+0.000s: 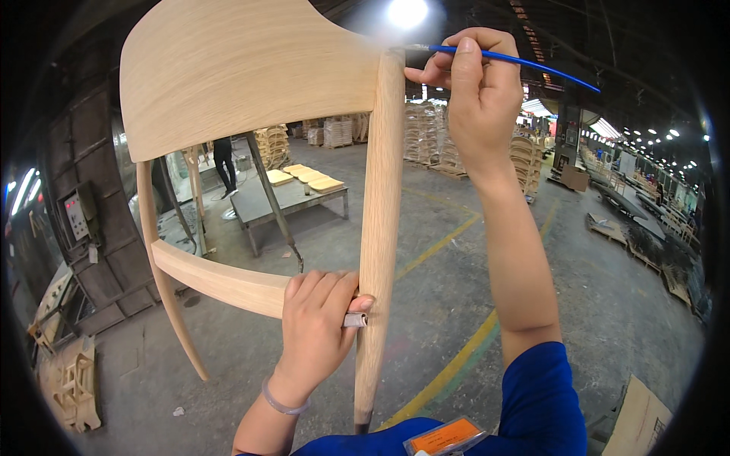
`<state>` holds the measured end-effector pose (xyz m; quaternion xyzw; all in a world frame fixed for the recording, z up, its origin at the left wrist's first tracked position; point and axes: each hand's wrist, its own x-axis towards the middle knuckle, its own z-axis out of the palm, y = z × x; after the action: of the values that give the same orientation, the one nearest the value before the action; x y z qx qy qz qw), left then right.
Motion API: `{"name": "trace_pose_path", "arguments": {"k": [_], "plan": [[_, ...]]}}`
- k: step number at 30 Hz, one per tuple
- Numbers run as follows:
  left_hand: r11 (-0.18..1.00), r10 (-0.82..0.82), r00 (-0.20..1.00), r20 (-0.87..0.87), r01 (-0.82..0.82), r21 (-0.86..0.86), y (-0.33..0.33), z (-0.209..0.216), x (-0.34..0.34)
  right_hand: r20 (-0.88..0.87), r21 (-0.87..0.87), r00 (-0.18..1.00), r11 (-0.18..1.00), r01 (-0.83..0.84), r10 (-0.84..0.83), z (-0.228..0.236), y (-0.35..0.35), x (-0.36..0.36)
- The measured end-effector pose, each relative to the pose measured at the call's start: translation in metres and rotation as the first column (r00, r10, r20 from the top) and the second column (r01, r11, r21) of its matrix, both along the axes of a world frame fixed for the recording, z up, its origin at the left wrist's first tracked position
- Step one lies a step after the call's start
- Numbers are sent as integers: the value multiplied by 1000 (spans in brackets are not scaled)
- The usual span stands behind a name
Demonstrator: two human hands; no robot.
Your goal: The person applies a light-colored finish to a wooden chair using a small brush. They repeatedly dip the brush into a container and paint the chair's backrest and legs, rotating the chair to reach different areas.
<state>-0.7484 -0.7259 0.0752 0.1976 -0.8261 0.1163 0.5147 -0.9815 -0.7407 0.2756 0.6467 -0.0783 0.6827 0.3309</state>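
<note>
A pale wooden chair frame [251,64] stands before me, with a broad curved backrest, round legs and a lower rail [228,283]. My left hand [319,319] is closed around the rail's end beside the near leg [380,220]. A small rolled greyish piece [354,320] pokes out beneath its thumb; its material is unclear. Up at the right, my right hand [487,91] pinches a thin paintbrush [544,68] with a blue handle. The brush's tip is at the top of that leg, where it meets the backrest; glare blurs the spot.
Behind the chair is a low metal table [293,204] with yellowish wooden panels [312,178]. A person [224,163] in dark trousers stands farther back. Stacked wooden parts [426,133] line the background. A control box [78,215] hangs at left, and cardboard [642,418] lies at lower right.
</note>
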Motion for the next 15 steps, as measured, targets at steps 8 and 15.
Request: {"name": "trace_pose_path", "arguments": {"k": [8,15], "plan": [[999,-32,999,-27,32,10,0,2,-2,-71,-40,997,999,-10,7,1,-2,-4],[998,-58,997,-45,58,10,-2,2,-1,-97,-60,994,997,-50,44,1,-4,-2]]}}
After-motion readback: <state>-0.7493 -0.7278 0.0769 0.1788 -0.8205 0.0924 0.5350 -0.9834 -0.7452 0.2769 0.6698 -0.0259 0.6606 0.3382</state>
